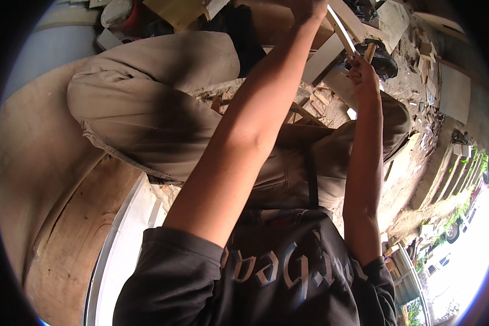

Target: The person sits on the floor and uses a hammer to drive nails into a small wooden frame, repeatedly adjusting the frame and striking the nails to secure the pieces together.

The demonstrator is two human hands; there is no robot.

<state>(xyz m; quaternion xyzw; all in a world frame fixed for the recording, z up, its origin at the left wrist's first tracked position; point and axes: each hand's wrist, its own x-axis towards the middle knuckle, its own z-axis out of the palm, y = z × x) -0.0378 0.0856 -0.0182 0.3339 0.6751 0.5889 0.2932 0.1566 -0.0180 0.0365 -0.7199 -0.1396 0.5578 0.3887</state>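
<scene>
My right hand (363, 79) is closed, its fingers wrapped round a short light-brown wooden piece (370, 52) like a handle; its other end is hidden. A thin pale strip (341, 30), slightly curved, runs from my right hand's fingertips up towards my left hand. My left hand (311, 6) is cut off by the upper edge, so its fingers do not show. Under the strip lies a flat pale board (323, 58). A longer plank (349, 19) lies beside the strip on its right.
I sit with bent knees in tan trousers (146, 108). A dark shoe (384, 61) shows beyond my right hand. Wood offcuts (319, 99) litter the ground. Large curved wooden boards (87, 223) stand at left, and a pale panel (455, 89) leans at right.
</scene>
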